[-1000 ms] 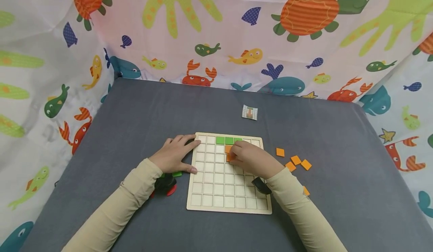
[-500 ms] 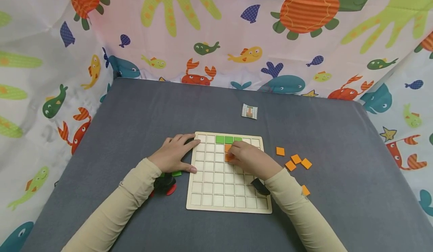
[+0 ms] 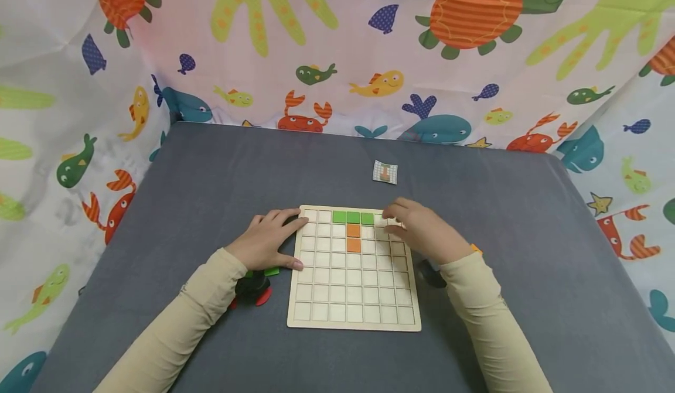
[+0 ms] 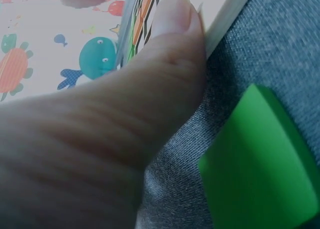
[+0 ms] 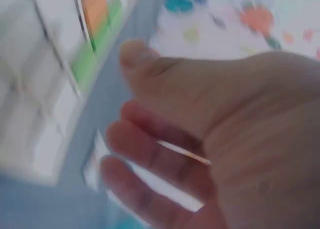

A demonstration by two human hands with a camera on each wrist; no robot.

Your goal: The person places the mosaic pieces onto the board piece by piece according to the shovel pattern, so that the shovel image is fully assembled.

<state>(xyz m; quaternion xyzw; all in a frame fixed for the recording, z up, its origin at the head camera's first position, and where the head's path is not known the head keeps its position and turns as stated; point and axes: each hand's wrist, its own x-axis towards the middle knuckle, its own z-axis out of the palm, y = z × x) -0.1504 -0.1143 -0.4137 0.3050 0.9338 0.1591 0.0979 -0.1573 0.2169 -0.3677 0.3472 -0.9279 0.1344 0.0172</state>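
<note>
A wooden grid board (image 3: 337, 293) lies on the grey cloth, holding three green square tiles (image 3: 353, 217) in its top row and two orange square tiles (image 3: 353, 245) below the middle one. My left hand (image 3: 263, 239) rests at the board's left edge, fingers spread and the thumb (image 4: 175, 54) touching the rim. Over the upper right part of the board hovers my right hand (image 3: 424, 229); its fingers are loosely bent with nothing between them, as the right wrist view also shows. A loose green tile (image 4: 260, 164) lies close to the left thumb.
Beyond the board lies a small pattern card (image 3: 385, 172). Red pieces (image 3: 263, 296) and green ones sit partly hidden under my left wrist. An orange tile (image 3: 477, 249) peeks out behind my right wrist. Printed curtains enclose the table's back and sides.
My right hand has let go of the lower orange tile, leaving it in its cell, and moved to the right and up off it. The left hand keeps its place on the board.
</note>
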